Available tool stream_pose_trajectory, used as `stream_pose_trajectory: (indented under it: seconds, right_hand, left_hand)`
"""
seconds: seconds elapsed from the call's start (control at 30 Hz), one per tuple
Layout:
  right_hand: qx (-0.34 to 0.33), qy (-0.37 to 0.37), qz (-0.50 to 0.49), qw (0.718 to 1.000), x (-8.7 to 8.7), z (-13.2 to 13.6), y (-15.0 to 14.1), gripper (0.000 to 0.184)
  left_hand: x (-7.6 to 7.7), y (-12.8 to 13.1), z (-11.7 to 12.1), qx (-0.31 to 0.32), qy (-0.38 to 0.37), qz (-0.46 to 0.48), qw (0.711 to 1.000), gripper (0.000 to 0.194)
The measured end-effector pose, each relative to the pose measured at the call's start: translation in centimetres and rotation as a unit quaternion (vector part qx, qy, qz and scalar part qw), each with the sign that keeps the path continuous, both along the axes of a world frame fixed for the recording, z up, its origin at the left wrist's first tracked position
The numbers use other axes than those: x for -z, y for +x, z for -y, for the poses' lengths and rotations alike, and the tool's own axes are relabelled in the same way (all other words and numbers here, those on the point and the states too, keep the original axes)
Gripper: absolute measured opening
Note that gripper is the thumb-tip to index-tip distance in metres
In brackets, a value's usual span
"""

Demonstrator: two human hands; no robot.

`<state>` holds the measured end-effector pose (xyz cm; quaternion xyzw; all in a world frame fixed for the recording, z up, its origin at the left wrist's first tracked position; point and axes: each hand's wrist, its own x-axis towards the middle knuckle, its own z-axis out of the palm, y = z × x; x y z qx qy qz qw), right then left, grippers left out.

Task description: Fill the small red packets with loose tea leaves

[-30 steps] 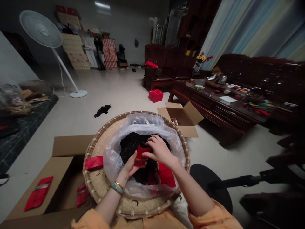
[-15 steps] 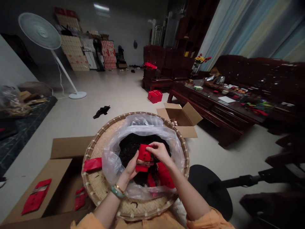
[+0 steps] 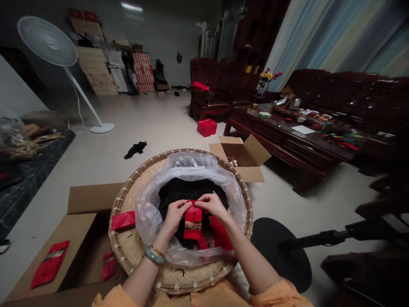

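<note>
A small red packet [image 3: 193, 224] with dark marks and a tan band hangs between my hands, over the open plastic bag. My left hand [image 3: 175, 214] pinches its top left corner; my right hand [image 3: 213, 205] pinches the top right. Beneath it, the clear plastic bag [image 3: 148, 213] holds dark, loose material [image 3: 179, 187] that looks like dried leaves. More red packets [image 3: 220, 233] lie inside the bag at its right. The bag rests in a round woven bamboo tray [image 3: 179, 277]. Another red packet [image 3: 123, 220] lies on the tray's left side.
At left, an open cardboard box [image 3: 79, 221] has red packets on its flap and inside. Another open box [image 3: 244, 160] stands beyond the tray, by a dark wooden table [image 3: 281, 136]. A black round base [image 3: 281, 251] is at right, a white fan [image 3: 53, 47] far left.
My left hand has shifted from the packet's side up to its top corner, the right staying at the top. The packet, folded or bent before, now hangs flat and straight.
</note>
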<state>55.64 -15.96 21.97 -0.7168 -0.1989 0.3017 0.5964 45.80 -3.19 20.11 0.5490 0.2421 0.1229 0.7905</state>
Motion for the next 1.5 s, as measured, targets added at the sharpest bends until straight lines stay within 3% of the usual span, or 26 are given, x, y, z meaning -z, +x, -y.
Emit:
stream_pose_trajectory:
  seconds: [0.1,0.27,0.37,0.43,0.5,0.57,0.63,0.7,0.8,0.9,1.0,1.1,1.2,1.5]
  right_hand:
    - [0.002,0.003,-0.01,1.0,0.3,0.1,0.0,0.028]
    - [-0.014,-0.005,-0.025,1.0,0.9,-0.3,0.0,0.031]
    - [0.012,-0.041,0.066,0.997,1.5,0.2,0.6,0.03]
    - [0.065,-0.102,0.209,0.97,2.0,1.1,1.1,0.029]
    - [0.096,-0.205,0.333,0.916,2.8,2.2,1.5,0.037]
    - [0.082,-0.31,0.378,0.868,3.9,3.2,1.5,0.05]
    - [0.07,-0.364,0.376,0.849,5.1,3.8,1.4,0.057]
    - [0.075,-0.358,0.355,0.86,6.0,4.2,1.4,0.057]
    - [0.098,-0.287,0.306,0.903,6.4,4.6,2.2,0.054]
    - [0.09,-0.182,0.236,0.95,4.9,5.2,3.2,0.05]
    - [-0.039,-0.078,0.138,0.987,1.8,5.7,3.4,0.053]
    - [-0.159,-0.048,0.102,0.981,-1.2,5.4,2.9,0.054]
    - [-0.196,-0.056,0.134,0.97,-2.9,4.3,2.0,0.048]
    - [-0.182,-0.093,0.15,0.967,-2.8,2.3,1.1,0.035]
  left_hand:
    - [-0.1,-0.4,0.5,0.011,-0.019,0.01,1.0,0.029]
    - [0.3,-1.1,1.6,0.162,-0.135,-0.027,0.977,0.041]
    - [0.9,-1.1,1.6,0.148,-0.168,-0.038,0.974,0.042]
    - [1.1,-1.0,1.3,0.121,-0.187,-0.037,0.974,0.04]
    - [1.1,-0.9,0.8,0.106,-0.204,-0.04,0.972,0.039]
    - [1.1,-0.9,0.3,0.102,-0.218,-0.036,0.97,0.038]
    - [0.9,-1.0,0.1,0.103,-0.232,-0.028,0.967,0.037]
    - [0.8,-1.1,0.0,0.103,-0.241,-0.021,0.965,0.037]
    - [0.5,-1.3,0.1,0.102,-0.23,-0.025,0.968,0.036]
    - [0.2,-1.5,0.1,0.112,-0.199,-0.03,0.973,0.033]
    - [0.2,-1.5,0.2,0.135,-0.171,-0.034,0.975,0.034]
    - [0.1,-1.5,0.3,0.179,-0.153,-0.032,0.971,0.035]
    - [-0.1,-1.4,0.6,0.215,-0.14,-0.028,0.966,0.035]
    - [0.3,-1.6,1.2,0.212,-0.125,-0.067,0.967,0.035]
